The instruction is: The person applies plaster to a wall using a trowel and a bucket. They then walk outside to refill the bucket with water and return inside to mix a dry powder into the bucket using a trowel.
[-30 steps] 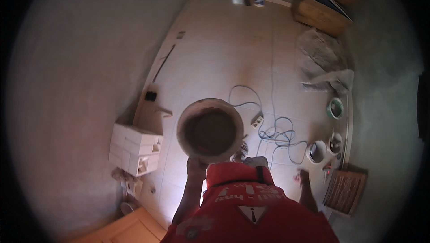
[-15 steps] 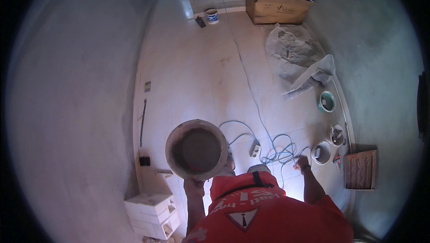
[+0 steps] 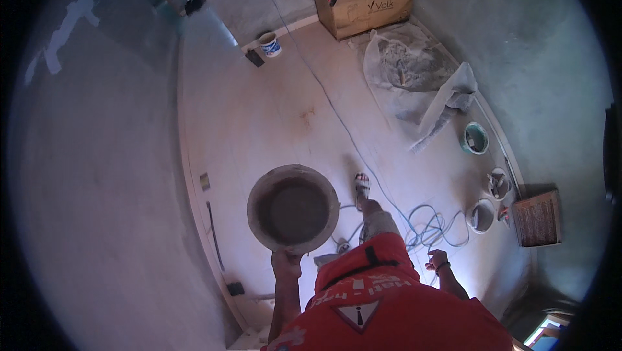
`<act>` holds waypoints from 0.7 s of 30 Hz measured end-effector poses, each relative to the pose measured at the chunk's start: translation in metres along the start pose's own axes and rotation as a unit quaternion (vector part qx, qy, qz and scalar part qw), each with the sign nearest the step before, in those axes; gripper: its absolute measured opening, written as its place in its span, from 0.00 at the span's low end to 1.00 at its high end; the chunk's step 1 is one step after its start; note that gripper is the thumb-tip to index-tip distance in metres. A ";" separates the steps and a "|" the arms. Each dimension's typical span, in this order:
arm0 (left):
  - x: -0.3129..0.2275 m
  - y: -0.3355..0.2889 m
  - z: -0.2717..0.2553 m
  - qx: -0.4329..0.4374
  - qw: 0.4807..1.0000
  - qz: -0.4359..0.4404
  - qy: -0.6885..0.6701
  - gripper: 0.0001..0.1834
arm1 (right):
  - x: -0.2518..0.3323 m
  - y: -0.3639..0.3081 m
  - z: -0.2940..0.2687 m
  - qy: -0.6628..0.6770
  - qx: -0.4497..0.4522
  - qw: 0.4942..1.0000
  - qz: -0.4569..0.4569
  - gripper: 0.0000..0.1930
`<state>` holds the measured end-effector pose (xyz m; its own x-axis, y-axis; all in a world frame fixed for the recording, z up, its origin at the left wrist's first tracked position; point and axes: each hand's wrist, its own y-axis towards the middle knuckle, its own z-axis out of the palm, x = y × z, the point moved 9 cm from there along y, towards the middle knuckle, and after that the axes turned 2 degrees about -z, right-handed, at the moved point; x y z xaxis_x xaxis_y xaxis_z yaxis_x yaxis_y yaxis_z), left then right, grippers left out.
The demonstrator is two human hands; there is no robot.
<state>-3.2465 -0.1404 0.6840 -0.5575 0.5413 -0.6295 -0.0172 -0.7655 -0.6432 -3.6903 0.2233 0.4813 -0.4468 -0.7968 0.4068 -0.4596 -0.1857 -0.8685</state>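
Observation:
My left hand (image 3: pixel 286 264) is closed on the near rim of a round, grey-crusted bucket (image 3: pixel 327 186). The bucket is held out in front of me above the floor, and its inside looks dark grey; what it contains, if anything, cannot be made out. My right hand (image 3: pixel 437 261) hangs low at my right side, fingers loosely bent and apart, with nothing visible in it. Below and beyond that hand, a loosely coiled blue-grey cable (image 3: pixel 424 218) lies on the floor.
Along the right wall stand a green-rimmed tub (image 3: pixel 476 138), two whitish buckets and a brown flat box (image 3: pixel 538 219). Farther off are a dusty plastic sheet (image 3: pixel 414 108) and a large cardboard box (image 3: pixel 369 11). A small white-and-blue pail (image 3: pixel 269 45) stands at the far left.
I have stepped forward, with one sandalled foot now ahead of me. My view has turned, and the bucket stays in my left hand. The right hand's fingers look looser.

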 end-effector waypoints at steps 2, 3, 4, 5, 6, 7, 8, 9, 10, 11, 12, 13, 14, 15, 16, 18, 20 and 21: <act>-0.006 0.039 0.030 0.010 0.999 0.004 0.046 0.23 | 0.033 0.030 0.021 -0.034 0.030 0.999 -0.023 0.21; -0.015 0.058 0.047 0.023 0.988 0.042 0.150 0.23 | 0.060 0.042 0.033 -0.045 0.040 0.998 -0.028 0.22; -0.019 0.073 0.058 0.036 0.964 0.081 0.251 0.23 | 0.088 0.057 0.044 -0.057 0.050 0.997 -0.033 0.23; -0.014 0.102 0.090 0.052 0.969 0.067 0.234 0.23 | 0.098 0.104 0.034 -0.321 0.053 0.931 -0.167 0.18; -0.027 0.124 0.111 0.049 0.970 0.071 0.226 0.23 | 0.153 0.104 0.066 -0.603 -0.023 0.701 -0.381 0.15; -0.023 0.142 0.128 0.035 0.994 0.009 0.103 0.22 | 0.179 0.117 0.076 -0.611 -0.016 0.659 -0.438 0.15; -0.011 0.151 0.134 0.011 0.997 -0.070 -0.022 0.22 | 0.203 0.138 0.063 -0.576 -0.006 0.693 -0.434 0.16; -0.014 0.166 0.149 0.012 0.997 -0.081 -0.017 0.22 | 0.239 0.153 0.046 -0.534 -0.007 0.723 -0.439 0.16; -0.019 0.188 0.174 0.018 0.996 -0.087 -0.016 0.23 | 0.275 0.168 0.031 -0.450 0.004 0.788 -0.420 0.16; -0.033 0.197 0.181 0.002 0.997 -0.075 -0.011 0.23 | 0.325 0.157 0.042 -0.192 0.042 0.926 -0.323 0.15; -0.038 0.207 0.200 0.005 0.998 -0.067 -0.006 0.23 | 0.367 0.145 0.038 0.079 0.058 0.976 -0.192 0.14; -0.041 0.222 0.228 0.021 0.998 -0.066 0.002 0.22 | 0.413 0.142 0.022 0.077 0.045 0.972 -0.219 0.14; -0.045 0.237 0.252 0.037 0.997 -0.061 0.013 0.22 | 0.449 0.143 0.013 0.079 0.035 0.966 -0.245 0.15; -0.048 0.252 0.264 0.042 0.997 -0.065 0.009 0.22 | 0.475 0.145 0.006 0.083 0.013 0.963 -0.256 0.15; -0.050 0.269 0.274 0.047 0.997 -0.069 0.006 0.22 | 0.496 0.147 0.002 0.088 -0.009 0.960 -0.267 0.16; -0.060 0.303 0.307 0.057 0.996 -0.074 0.013 0.22 | 0.532 0.152 0.002 0.082 -0.036 0.958 -0.273 0.16; -0.073 0.335 0.336 0.061 0.995 -0.075 0.040 0.21 | 0.536 0.172 0.009 0.100 -0.037 0.960 -0.258 0.16; -0.077 0.348 0.355 0.073 0.993 -0.082 0.046 0.21 | 0.528 0.179 0.018 0.119 -0.013 0.961 -0.248 0.15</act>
<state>-3.5045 -0.5716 0.6636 -0.4586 0.6878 -0.5628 -0.2256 -0.7026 -0.6749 -3.9950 -0.2407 0.5352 -0.3299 -0.4597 0.8245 -0.6790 -0.4913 -0.5455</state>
